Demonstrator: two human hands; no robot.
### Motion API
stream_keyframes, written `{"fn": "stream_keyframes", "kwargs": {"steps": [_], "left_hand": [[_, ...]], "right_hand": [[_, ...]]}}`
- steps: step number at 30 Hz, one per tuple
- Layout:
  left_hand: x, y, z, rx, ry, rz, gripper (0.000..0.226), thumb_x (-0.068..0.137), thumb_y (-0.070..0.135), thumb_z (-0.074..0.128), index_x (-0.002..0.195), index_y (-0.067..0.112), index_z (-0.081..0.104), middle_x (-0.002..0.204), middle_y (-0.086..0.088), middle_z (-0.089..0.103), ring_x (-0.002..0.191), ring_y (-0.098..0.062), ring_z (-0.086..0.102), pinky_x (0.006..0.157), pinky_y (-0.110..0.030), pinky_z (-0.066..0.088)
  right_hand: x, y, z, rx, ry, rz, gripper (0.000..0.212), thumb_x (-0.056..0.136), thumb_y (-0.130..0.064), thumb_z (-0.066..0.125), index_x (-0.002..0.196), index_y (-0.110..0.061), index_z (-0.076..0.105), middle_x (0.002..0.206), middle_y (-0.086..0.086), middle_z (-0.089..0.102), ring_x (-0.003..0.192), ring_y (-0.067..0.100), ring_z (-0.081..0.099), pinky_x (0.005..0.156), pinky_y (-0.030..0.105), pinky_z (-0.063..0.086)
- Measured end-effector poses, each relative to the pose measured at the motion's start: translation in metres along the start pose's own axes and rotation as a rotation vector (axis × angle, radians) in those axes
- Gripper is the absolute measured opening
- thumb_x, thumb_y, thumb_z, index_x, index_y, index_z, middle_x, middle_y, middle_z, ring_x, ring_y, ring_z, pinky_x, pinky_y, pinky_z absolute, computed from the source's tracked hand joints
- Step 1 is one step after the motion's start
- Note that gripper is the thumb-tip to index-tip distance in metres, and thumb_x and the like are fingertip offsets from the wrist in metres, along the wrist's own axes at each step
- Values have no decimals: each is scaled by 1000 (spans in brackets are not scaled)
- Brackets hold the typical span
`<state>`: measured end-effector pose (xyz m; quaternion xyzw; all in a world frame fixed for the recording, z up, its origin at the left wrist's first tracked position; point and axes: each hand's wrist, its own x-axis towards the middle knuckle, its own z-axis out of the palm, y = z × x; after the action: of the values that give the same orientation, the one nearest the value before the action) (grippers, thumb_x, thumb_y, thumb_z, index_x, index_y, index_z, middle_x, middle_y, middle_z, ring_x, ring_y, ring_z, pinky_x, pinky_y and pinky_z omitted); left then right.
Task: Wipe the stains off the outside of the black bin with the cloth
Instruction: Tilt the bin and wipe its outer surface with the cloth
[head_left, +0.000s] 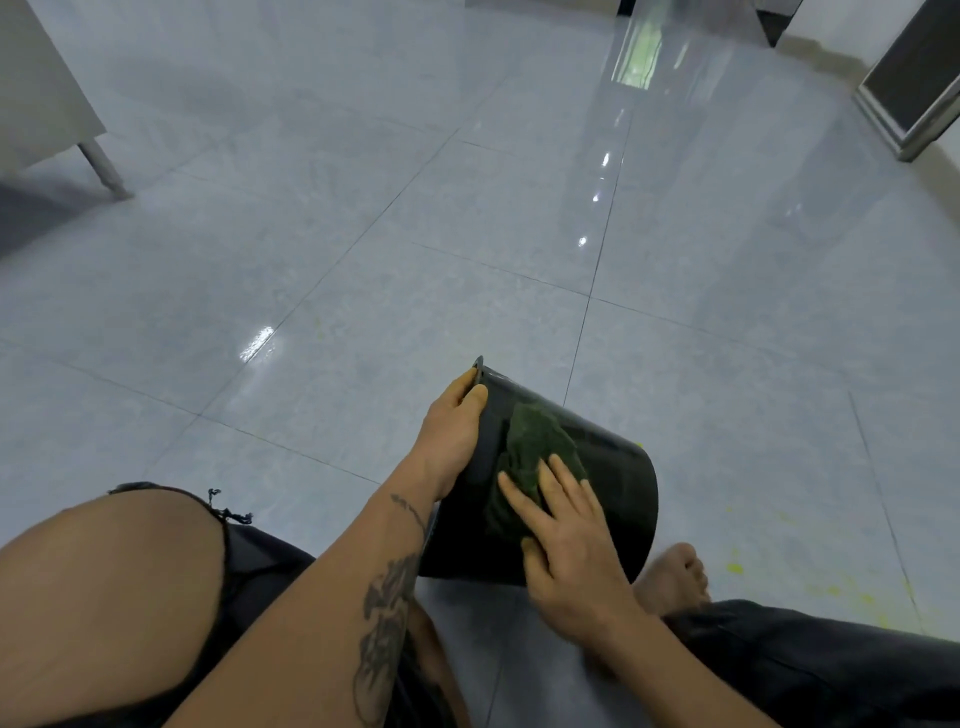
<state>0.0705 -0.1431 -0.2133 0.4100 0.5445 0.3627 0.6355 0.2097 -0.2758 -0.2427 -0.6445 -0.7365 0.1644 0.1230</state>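
Note:
The black bin (618, 483) lies tilted on its side just above the tiled floor, between my knees. My left hand (451, 431) grips the bin's rim at its left end, thumb on the outside wall. A crumpled dark green cloth (535, 447) rests on the bin's upper side. My right hand (566, 535) presses flat on the near part of the cloth, fingers spread and pointing away from me. The bin's opening and inside are hidden.
Grey glossy floor tiles (363, 260) stretch ahead. Yellow specks (735, 569) dot the floor at the right of my bare foot (675, 577). A white furniture leg (106, 169) stands at far left, a metal-framed panel (914, 83) at far right.

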Motion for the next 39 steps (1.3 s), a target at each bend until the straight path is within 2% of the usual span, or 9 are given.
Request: {"fn": "stream_keyframes", "kwargs": {"steps": [2, 4, 9, 13, 20, 24, 30, 35, 39], "left_hand": [[2, 1, -1, -21, -15, -13, 44, 103, 24, 48, 147, 19, 48, 141, -4, 58, 121, -21, 61, 105, -40, 49], [2, 3, -3, -58, -21, -26, 44, 102, 19, 51, 146, 18, 50, 139, -6, 61, 117, -21, 64, 102, -41, 51], [-6, 2, -8, -154, -36, -69, 45, 101, 17, 51, 146, 22, 49, 139, 0, 59, 97, -6, 65, 72, -22, 60], [-5, -3, -3, -213, 18, -55, 43, 101, 16, 52, 144, 19, 52, 139, -6, 60, 114, -21, 65, 98, -43, 54], [7, -6, 1, -214, 64, -42, 36, 100, 9, 49, 133, 10, 61, 126, -13, 68, 114, -27, 66, 101, -44, 51], [7, -4, 1, -85, 65, 21, 35, 99, 10, 49, 130, 12, 65, 121, -10, 71, 112, -28, 68, 98, -46, 54], [3, 2, -7, 12, 31, 36, 42, 99, 13, 53, 142, 14, 55, 137, -2, 61, 116, -20, 62, 94, -30, 54], [0, 4, -12, 18, -22, 20, 44, 100, 11, 53, 144, 15, 52, 137, 2, 61, 108, -13, 62, 98, -37, 52], [0, 8, -16, 61, -42, 7, 44, 99, 7, 53, 142, 14, 53, 132, 1, 63, 110, -15, 64, 99, -38, 53]], "right_hand": [[-9, 11, 0, -61, 6, -6, 69, 86, -30, 34, 151, -48, 20, 164, -2, 17, 153, 15, -3, 124, 45, 3], [1, 18, -4, -34, 69, 53, 67, 87, -28, 39, 150, -48, 26, 162, 3, 26, 152, 19, 10, 123, 46, 8], [57, 36, -22, 141, 114, 402, 66, 81, -30, 34, 146, -35, 43, 157, 7, 36, 145, 28, 28, 118, 54, 22], [93, 17, -46, 277, -11, 579, 55, 83, -18, 42, 134, -31, 55, 146, 7, 47, 134, 34, 39, 114, 54, 27], [50, -36, 0, 146, 114, 94, 73, 81, -16, 39, 152, -32, 33, 162, 4, 25, 152, 24, 9, 122, 52, 6], [12, 6, 6, -2, 121, -9, 75, 79, -21, 42, 151, -39, 32, 160, 5, 32, 152, 22, 14, 122, 51, 12], [16, 65, -14, 112, 214, 508, 68, 80, -24, 37, 148, -32, 41, 159, 8, 33, 146, 27, 25, 118, 54, 20], [43, 87, -32, 189, 101, 737, 64, 83, -16, 39, 145, -30, 45, 156, 5, 36, 136, 33, 38, 118, 56, 18], [64, 64, -44, 241, 62, 757, 40, 74, -18, 39, 108, -27, 60, 137, 10, 53, 121, 38, 47, 109, 52, 34]]}}
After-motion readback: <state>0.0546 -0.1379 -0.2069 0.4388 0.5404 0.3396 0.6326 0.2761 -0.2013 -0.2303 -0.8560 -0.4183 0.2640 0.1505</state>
